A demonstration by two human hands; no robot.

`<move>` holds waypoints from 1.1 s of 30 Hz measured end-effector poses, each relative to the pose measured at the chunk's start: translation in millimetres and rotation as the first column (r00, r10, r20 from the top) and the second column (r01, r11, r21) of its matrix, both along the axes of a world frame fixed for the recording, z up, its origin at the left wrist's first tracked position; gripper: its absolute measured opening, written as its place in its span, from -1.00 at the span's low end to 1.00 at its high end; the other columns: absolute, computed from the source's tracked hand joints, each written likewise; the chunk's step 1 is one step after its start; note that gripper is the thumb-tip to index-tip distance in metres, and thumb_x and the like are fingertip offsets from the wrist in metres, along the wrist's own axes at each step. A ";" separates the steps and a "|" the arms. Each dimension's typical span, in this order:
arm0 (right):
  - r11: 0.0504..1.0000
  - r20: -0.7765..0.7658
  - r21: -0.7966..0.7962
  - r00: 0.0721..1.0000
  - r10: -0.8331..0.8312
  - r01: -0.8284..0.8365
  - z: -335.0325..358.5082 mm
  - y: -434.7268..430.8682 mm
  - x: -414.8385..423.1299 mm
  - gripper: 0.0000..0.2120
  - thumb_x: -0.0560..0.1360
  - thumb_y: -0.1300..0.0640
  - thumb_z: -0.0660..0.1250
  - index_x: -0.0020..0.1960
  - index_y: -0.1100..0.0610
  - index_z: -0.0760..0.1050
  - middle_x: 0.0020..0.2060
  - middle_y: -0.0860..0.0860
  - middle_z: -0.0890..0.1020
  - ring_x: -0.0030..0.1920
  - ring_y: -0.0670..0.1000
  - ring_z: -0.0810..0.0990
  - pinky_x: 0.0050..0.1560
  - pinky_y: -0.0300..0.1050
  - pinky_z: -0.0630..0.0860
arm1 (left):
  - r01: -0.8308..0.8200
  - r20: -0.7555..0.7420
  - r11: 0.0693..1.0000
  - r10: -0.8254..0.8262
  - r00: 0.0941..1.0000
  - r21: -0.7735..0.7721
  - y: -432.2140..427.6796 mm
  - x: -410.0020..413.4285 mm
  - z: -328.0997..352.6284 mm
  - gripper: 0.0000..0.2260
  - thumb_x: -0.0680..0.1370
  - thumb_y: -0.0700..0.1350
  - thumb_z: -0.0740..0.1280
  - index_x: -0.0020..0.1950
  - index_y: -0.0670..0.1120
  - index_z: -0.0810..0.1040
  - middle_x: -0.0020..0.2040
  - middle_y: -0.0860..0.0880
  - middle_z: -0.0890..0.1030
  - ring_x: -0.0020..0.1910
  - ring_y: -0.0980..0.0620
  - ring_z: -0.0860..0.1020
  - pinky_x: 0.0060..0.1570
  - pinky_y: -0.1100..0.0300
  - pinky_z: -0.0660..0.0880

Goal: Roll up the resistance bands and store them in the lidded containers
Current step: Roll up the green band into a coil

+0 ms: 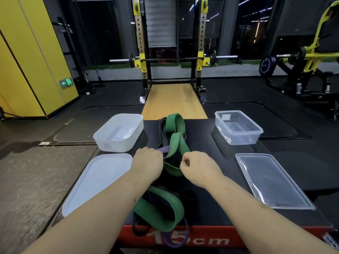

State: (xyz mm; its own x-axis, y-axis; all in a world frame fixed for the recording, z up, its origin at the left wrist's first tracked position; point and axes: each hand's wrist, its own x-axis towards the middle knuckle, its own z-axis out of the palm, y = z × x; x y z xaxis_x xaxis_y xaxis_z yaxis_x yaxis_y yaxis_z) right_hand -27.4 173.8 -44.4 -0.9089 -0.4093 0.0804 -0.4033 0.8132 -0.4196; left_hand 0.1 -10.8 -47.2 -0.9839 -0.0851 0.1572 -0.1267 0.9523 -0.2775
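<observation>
Head view is showing both hands working low over a tangle of resistance bands, knuckles up. The left hand [148, 162] is curling its fingers round the purple band [164, 149], which is poking out just past its fingertips. The right hand [200, 169] is clenching on the green band [176, 142], whose right strand is running down into its curled fingers. Between the two hands the green band is sagging in a loop, and beyond them it is twisting over black bands [162, 132]. More green, purple and black loops are lying between the forearms and hanging over the near edge of the black-topped plyo box [207, 140]. Ahead of the left hand and further left, a white container [119, 132] is sitting open, with its white lid [97, 180] lying flat beside the left forearm. Ahead of the right hand and further right, a clear container [238, 127] is standing open, and its clear lid [271, 180] is lying flat to the right of that hand. Far beyond the hands, a barbell [165, 59] is resting across a squat rack [141, 52].
</observation>
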 end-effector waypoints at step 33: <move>0.484 0.293 -0.863 0.924 0.247 0.144 25.0 43.8 -4.3 -0.67 0.66 0.26 0.25 0.27 -0.10 0.57 0.02 -0.09 0.73 -0.18 -0.05 0.72 -0.32 -0.02 0.63 | -0.025 -0.056 -0.630 -0.109 0.993 0.776 104.4 11.8 45.5 -0.77 0.68 -0.18 0.24 0.33 -0.13 0.51 0.16 -0.21 0.68 0.05 -0.21 0.69 0.07 -0.29 0.61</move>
State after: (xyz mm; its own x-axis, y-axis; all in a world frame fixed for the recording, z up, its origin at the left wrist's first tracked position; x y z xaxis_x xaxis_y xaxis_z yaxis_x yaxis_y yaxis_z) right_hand -31.7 217.6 -19.4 -0.9270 -0.3553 0.1203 -0.1067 -0.0577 -0.9926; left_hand 11.9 93.6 -1.7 -0.9932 0.0395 -0.1097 -0.1165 -0.3727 0.9206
